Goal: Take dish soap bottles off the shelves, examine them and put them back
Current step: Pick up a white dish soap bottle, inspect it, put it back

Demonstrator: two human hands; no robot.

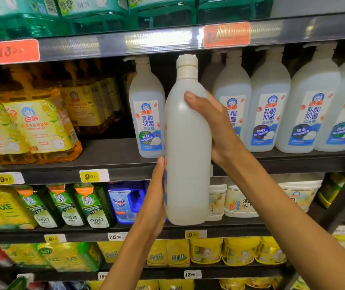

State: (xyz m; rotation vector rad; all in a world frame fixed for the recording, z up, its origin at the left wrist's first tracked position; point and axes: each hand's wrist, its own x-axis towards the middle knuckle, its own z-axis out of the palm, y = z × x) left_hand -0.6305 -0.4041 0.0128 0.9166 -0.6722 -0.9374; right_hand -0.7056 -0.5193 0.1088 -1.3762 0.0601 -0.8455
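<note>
A tall, translucent white bottle (186,147) with a ribbed white cap is held upright in front of the shelves, its plain side to the camera — only a sliver of blue-and-red label shows at its left edge. On the middle shelf behind it stand matching bottles upright with blue-and-white labels facing out — one (147,114) just to its left, a row (288,109) of several to its right.

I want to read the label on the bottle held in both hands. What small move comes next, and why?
Probably turn the white bottle about its upright axis. Its plain side faces the camera, with only a label edge showing on the left, and the right hand and left hand already hold it.
</note>
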